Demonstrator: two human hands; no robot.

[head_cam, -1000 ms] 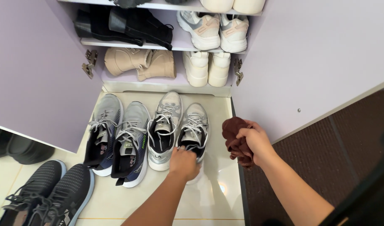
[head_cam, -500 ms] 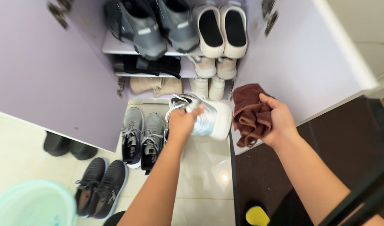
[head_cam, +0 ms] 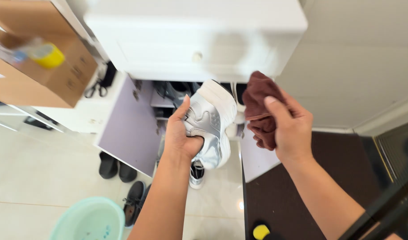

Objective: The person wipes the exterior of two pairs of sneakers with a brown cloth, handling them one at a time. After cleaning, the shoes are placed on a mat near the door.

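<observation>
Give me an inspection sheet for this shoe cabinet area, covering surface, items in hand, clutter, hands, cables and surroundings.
Surface: pale glossy tiled floor, with a dark mat on the right.
Items in hand: silver sneaker lifted in front of the cabinet, pale sole turned up; brown cloth bunched beside it.
Clutter: dark shoes on the floor by the open lilac door; pale green basin lower left; cardboard box upper left; yellow object at the bottom edge.
Hands: left hand grips the sneaker; right hand grips the cloth.
Cables: nothing seen.
Surroundings: white cabinet with a round knob; shelves inside mostly hidden.
</observation>
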